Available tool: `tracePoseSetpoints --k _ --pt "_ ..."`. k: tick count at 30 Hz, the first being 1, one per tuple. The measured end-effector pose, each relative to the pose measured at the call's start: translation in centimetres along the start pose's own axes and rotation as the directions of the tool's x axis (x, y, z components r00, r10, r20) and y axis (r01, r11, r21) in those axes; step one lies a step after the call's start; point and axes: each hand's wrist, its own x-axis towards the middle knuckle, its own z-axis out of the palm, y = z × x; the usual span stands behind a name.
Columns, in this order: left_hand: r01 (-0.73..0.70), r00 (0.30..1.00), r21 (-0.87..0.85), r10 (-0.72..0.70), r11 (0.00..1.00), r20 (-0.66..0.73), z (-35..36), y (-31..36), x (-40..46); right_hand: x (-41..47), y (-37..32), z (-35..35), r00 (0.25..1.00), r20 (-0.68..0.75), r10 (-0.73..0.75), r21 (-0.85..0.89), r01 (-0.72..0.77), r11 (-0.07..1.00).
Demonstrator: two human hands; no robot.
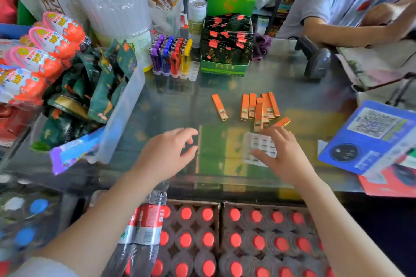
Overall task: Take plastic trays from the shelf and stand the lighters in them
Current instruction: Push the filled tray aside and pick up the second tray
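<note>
Counter: a glass counter top (171, 101) runs from the near edge by the person to the far shelves; the middle of it is the open stretch, hemmed by goods on the left, right and far sides.
Left hand: the left hand (167, 153) hovers over the near middle of the glass, fingers loosely curled, holding nothing.
Right hand: the right hand (284, 155) lies with spread, fairly straight fingers on a clear plastic tray (258, 148), pressing rather than gripping it.
Tray: flat on the glass, near right of centre, its far edge just beside the lighters.
Lighters: a bunch of orange lighters (261, 108) lies flat just beyond the tray; one single lighter (219, 107) lies apart to their left.
Far side: a filled tray of coloured lighters (172, 56) stands upright, next to a green box of packets (227, 51).
Left edge: a clear bin of snack bags (121, 105) juts into the counter.
Right edge: a blue QR-code sign (371, 137) leans over the corner; a barcode scanner (317, 60) sits farther back.
Below near edge: cases of red-capped bottles (247, 238).
</note>
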Motion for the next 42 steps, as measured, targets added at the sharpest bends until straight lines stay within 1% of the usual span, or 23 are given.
tracePoseSetpoints --k 3,5,7,10,12,14,16,18,21,25,27,29,32,34,35,37,39,42 --pt "-0.003 1.000 -0.028 0.003 1.000 0.022 1.0 0.4 -1.4 -1.7 1.7 0.4 1.000 0.007 0.007 -0.086 -0.007 0.996" --pt "-0.003 1.000 -0.030 0.004 1.000 0.024 1.1 0.6 -2.2 -2.2 2.1 0.6 1.000 0.012 0.026 -0.080 -0.025 0.996" --pt "0.017 0.999 -0.022 -0.016 1.000 0.028 1.0 0.8 -2.8 -2.6 2.1 1.0 0.997 0.057 0.042 -0.094 -0.037 0.995" --pt "0.052 0.998 -0.029 -0.052 0.998 0.030 1.0 1.2 -3.6 -2.9 1.6 1.3 0.998 0.060 -0.001 -0.112 0.007 0.994" --pt "0.074 0.996 -0.039 -0.072 0.997 0.046 1.0 1.2 -4.1 -3.0 0.6 1.5 0.995 0.075 -0.061 -0.093 0.068 0.993" --pt "0.106 0.989 -0.060 -0.100 0.992 0.107 1.1 1.2 -4.5 -2.9 -0.6 2.1 0.985 0.113 -0.131 -0.065 0.139 0.988" --pt "0.155 0.968 -0.075 -0.136 0.985 0.213 0.9 1.2 -4.7 -2.7 -2.2 2.6 0.973 0.120 -0.197 0.025 0.195 0.980" --pt "0.197 0.951 -0.129 -0.158 0.972 0.265 0.5 1.2 -4.7 -2.4 -3.9 2.8 0.959 0.100 -0.266 0.153 0.250 0.956" --pt "0.211 0.967 -0.300 -0.153 0.930 0.204 -0.2 1.0 -4.4 -1.5 -6.2 2.4 0.930 0.076 -0.360 0.222 0.336 0.915" --pt "0.192 0.980 -0.384 -0.155 0.903 0.124 -0.8 -0.1 -4.1 0.1 -8.0 2.1 0.899 0.109 -0.424 0.171 0.403 0.899" --pt "0.216 0.976 -0.398 -0.181 0.892 0.125 -0.9 -0.8 -4.0 1.1 -8.6 2.4 0.888 0.150 -0.435 0.099 0.424 0.900" --pt "0.209 0.977 -0.334 -0.179 0.919 0.117 -0.9 -1.7 -3.8 2.1 -9.0 3.1 0.879 0.193 -0.437 0.043 0.437 0.898" --pt "0.182 0.981 -0.207 -0.164 0.961 0.101 -1.2 -3.2 -3.0 3.6 -9.3 3.7 0.869 0.272 -0.414 0.048 0.418 0.907" --pt "0.204 0.976 -0.158 -0.189 0.966 0.109 -1.3 -4.0 -2.3 4.8 -9.1 3.7 0.900 0.243 -0.361 0.093 0.349 0.933" --pt "0.217 0.973 -0.151 -0.201 0.964 0.114 -1.3 -4.3 -1.9 5.5 -9.0 3.7 0.933 0.190 -0.305 0.118 0.286 0.951" --pt "0.219 0.971 -0.142 -0.201 0.965 0.133 -1.3 -4.9 -1.1 7.2 -8.3 3.7 0.987 0.081 -0.141 0.125 0.131 0.984" --pt "0.213 0.969 -0.132 -0.192 0.968 0.156 -1.1 -5.4 -0.5 8.9 -7.4 3.9 0.999 0.045 0.012 0.057 -0.014 0.998" --pt "0.179 0.970 -0.099 -0.159 0.979 0.184 -0.8 -6.2 0.2 10.6 -6.8 4.3 0.990 0.045 0.133 -0.037 -0.132 0.991"
